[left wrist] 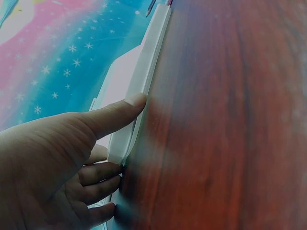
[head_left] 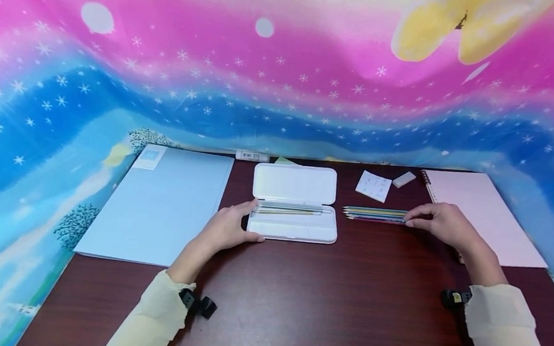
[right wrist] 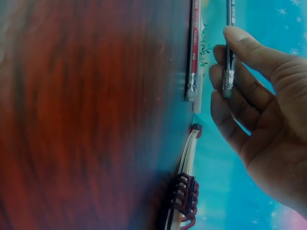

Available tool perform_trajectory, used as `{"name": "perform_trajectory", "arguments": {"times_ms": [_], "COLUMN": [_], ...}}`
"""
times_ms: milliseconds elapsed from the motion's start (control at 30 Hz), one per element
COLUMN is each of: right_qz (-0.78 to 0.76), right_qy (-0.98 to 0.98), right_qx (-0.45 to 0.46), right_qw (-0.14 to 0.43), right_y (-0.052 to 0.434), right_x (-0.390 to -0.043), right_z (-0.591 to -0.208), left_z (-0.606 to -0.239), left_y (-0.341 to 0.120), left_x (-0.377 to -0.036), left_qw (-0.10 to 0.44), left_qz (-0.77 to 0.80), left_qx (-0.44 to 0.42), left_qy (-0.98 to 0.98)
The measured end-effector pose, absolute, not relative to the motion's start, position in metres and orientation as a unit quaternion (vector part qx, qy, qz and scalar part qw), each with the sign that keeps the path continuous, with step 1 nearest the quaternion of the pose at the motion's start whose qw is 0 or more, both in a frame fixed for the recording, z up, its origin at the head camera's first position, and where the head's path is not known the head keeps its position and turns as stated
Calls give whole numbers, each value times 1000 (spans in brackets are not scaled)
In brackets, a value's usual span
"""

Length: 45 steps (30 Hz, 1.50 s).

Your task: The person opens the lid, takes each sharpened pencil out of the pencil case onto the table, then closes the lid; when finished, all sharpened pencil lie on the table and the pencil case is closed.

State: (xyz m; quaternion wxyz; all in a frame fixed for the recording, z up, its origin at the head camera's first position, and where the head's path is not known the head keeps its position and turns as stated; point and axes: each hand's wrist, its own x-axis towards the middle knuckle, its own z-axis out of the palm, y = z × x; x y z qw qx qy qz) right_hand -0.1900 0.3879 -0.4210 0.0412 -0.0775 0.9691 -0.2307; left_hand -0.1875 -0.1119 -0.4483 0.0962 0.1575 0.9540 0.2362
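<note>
An open white pencil case (head_left: 292, 226) lies mid-table with a few pencils (head_left: 287, 211) along its hinge. My left hand (head_left: 241, 222) grips its left end: in the left wrist view the thumb (left wrist: 115, 115) lies along the case's front edge (left wrist: 144, 81) and the fingers curl round the end. To the right lies a row of coloured pencils (head_left: 373, 215). My right hand (head_left: 412, 220) is at their eraser ends. In the right wrist view it (right wrist: 225, 62) pinches one dark pencil (right wrist: 229, 72) between thumb and fingers, beside the red pencils (right wrist: 193, 52) on the table.
A light blue pad (head_left: 157, 204) lies at the left and a pink spiral notebook (head_left: 483, 216) at the right, its coil (right wrist: 184, 201) near my right hand. A white card (head_left: 373, 185), an eraser (head_left: 404, 179) and a glue stick (head_left: 252, 156) sit along the back. Colourful cloth hangs behind.
</note>
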Motion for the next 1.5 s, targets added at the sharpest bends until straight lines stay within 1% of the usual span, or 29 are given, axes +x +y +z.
{"name": "perform_trajectory", "arguments": {"times_ms": [333,733,1000,1100,1300,1500], "right_qz": [-257,-218,-208,-202,-224,-233], "right_qy": [961,969,969,971,964,952], "right_qx": [-75,-102,-99,-101,-137,-195], "right_qw": [68,56,86,82,46,24], "right_y": [389,383,384,381,352,299], "right_x": [-195,-201,-205,-205,-209,-222], "right_z": [-424,-431,-432,-431,-421,-415], "left_z": [-449,-448,-449,-450,-450,-449], "left_y": [-113,-113,-111,-111,-114,-112], "left_x": [-187,-187,-189,-189,-188,-188], "left_qw": [88,88,87,87,87,89], "left_qz": [240,241,239,237,233,233], "left_qx": [158,160,163,166,164,166], "left_qy": [954,953,953,953,954,954]}}
